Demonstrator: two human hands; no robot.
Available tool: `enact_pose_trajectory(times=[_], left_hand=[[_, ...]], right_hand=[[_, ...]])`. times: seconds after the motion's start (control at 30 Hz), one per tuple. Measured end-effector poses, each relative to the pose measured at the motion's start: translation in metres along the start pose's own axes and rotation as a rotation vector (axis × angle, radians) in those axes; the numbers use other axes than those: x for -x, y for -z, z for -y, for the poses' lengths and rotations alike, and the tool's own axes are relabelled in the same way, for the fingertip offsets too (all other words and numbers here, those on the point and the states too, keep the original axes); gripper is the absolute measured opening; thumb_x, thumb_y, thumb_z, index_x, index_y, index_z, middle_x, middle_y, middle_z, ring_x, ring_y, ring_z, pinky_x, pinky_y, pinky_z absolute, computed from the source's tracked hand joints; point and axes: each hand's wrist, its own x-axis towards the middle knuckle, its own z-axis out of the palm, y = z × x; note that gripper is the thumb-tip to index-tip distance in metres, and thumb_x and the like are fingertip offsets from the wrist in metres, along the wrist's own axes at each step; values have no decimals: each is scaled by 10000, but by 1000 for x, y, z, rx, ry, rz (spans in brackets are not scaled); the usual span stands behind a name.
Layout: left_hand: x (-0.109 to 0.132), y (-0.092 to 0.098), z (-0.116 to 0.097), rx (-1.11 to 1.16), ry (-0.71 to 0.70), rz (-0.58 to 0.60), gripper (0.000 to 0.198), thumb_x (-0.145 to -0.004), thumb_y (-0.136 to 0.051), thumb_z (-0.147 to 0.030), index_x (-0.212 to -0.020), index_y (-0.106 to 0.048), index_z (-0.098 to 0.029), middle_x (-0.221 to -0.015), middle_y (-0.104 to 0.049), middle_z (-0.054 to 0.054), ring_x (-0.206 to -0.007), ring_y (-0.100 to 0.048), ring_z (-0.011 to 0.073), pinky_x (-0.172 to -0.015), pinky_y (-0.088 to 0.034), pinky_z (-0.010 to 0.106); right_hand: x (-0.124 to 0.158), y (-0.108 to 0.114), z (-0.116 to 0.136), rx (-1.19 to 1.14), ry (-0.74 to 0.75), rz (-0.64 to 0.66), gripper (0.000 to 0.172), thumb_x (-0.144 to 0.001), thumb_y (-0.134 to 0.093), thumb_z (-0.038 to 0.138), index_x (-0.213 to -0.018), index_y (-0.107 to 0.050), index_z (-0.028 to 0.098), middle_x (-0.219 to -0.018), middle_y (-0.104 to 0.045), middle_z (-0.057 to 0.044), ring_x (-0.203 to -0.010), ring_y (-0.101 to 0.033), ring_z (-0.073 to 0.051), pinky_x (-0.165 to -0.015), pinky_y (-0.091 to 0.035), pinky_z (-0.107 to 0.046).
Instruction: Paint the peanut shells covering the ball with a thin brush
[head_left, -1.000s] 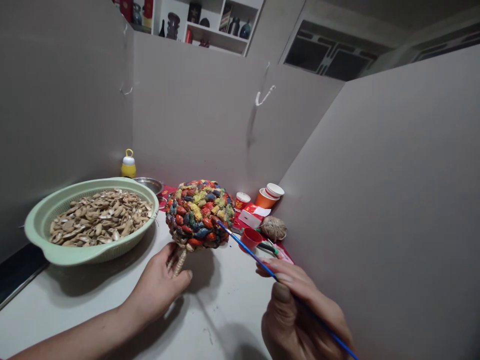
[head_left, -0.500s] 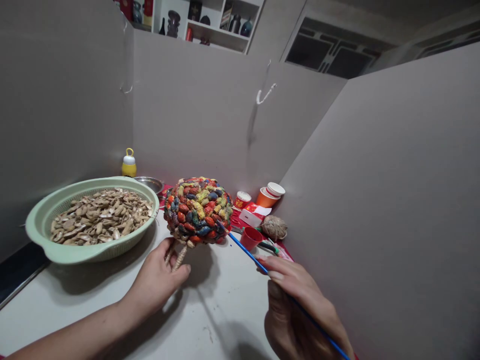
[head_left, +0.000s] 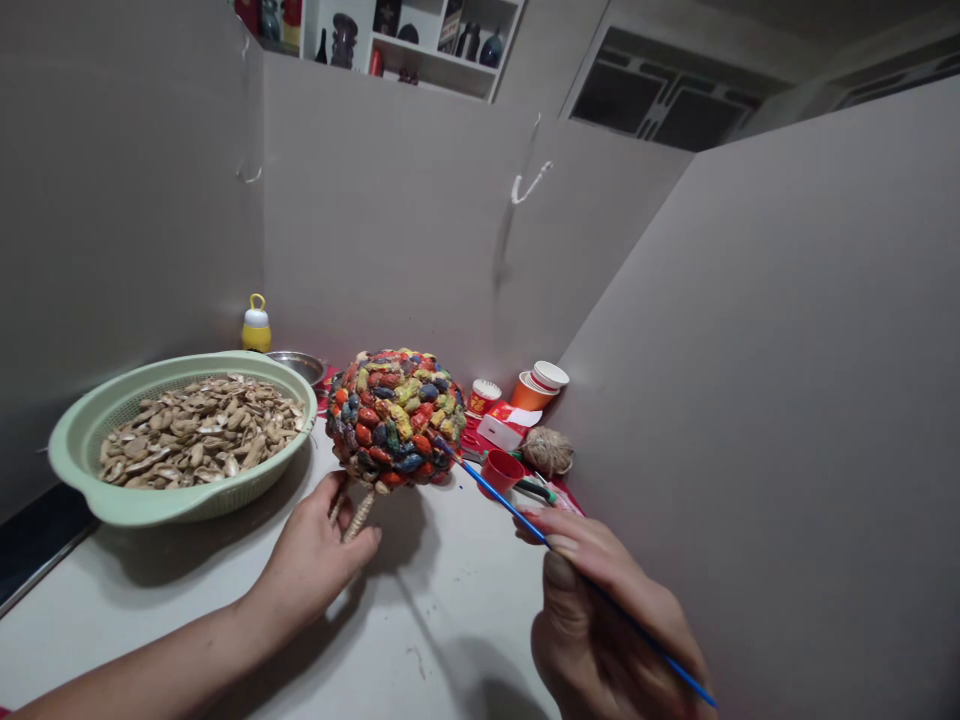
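Observation:
A round ball covered in painted peanut shells [head_left: 397, 415], in red, yellow, blue and green, stands over the white table on twine-wrapped stems [head_left: 360, 515]. My left hand [head_left: 322, 540] is closed around those stems just under the ball. Between the thumb and fingers of my right hand [head_left: 607, 600] is a thin blue paintbrush [head_left: 495, 494]. The brush's tip reaches the ball's lower right side; whether it touches is hard to tell.
A green colander [head_left: 82, 480] of shells stands at the left, with a metal bowl [head_left: 300, 366] and yellow bottle [head_left: 256, 330] behind. Right of the ball are a red cup [head_left: 501, 472], a twine ball [head_left: 547, 450], stacked paper cups [head_left: 532, 392] and a white table [head_left: 450, 600].
My right hand and the brush have shifted very slightly right, the brush tip still at the ball's right side. My left hand keeps its hold on the stems.

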Motion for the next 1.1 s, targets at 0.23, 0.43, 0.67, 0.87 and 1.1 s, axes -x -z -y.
enact_pose_trajectory(times=[0.23,0.43,0.67,0.87,1.1], left_hand=[[3,-3,-18,18,41,-18,507,-597,-711,-208,-1097,-638,-165,-1229,-764,156,-1253,-684,317,-1094,-520,379],[4,-5,-29,-48,58,-77,459,-555,-724,-213,-1009,-655,-194,-1132,-790,136,-1130,-716,331,-1073,-531,418],[5,-7,-30,-44,70,-65,421,-552,-725,-207,-971,-676,-204,-1063,-804,112,-1099,-724,324,-1037,-550,403],[6,-6,-34,-51,65,-86,412,-534,-721,-225,-944,-680,-208,-1011,-804,106,-1053,-723,330,-1023,-551,421],[7,-7,-33,-74,82,-83,414,-529,-715,-236,-940,-674,-211,-962,-792,90,-997,-722,316,-1008,-556,417]], right_hand=[[-4,5,2,-29,-15,19,189,-886,-710,45,-1036,-707,159,-987,-798,-70,-882,-800,-218,-756,-692,-405],[-3,2,0,-66,28,-81,317,-808,-700,-79,-1054,-712,121,-961,-777,-53,-886,-802,-237,-750,-681,-402],[-2,3,1,-82,-21,-39,337,-819,-702,-68,-1089,-713,133,-1022,-786,-58,-914,-791,-204,-787,-675,-388],[-3,0,-2,-107,-2,-108,369,-784,-689,-123,-1073,-718,104,-983,-785,-58,-906,-787,-191,-792,-670,-358],[-1,0,0,-82,-16,-76,308,-805,-697,-88,-1036,-723,115,-991,-787,-61,-885,-789,-201,-781,-671,-388]])
